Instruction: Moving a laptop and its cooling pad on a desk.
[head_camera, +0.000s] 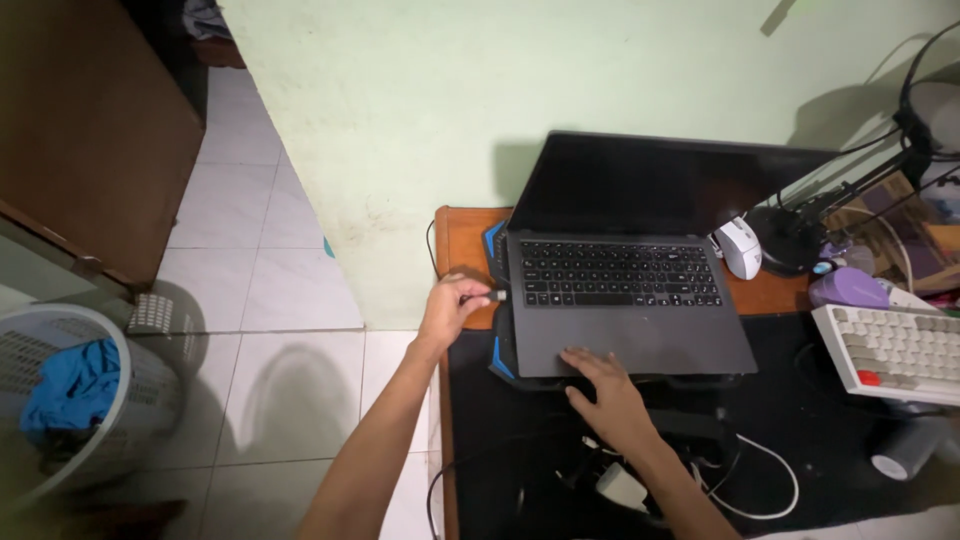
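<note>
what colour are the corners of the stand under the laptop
Blue, on a black stand beneath the dark grey laptop; the head view shows it best.

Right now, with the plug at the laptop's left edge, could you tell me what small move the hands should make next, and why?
Probably push the plug straight in. The left hand pinches it at the laptop's left edge, and the right hand already rests on the front edge to brace it. Whether it is fully seated cannot be told.

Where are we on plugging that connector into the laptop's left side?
Done: laptop sits open, screen dark, on a blue-cornered stand. In hand: left hand pinches a small plug at the laptop's left edge; right hand braces the front. Left: whether it's fully seated can't be told.
</note>
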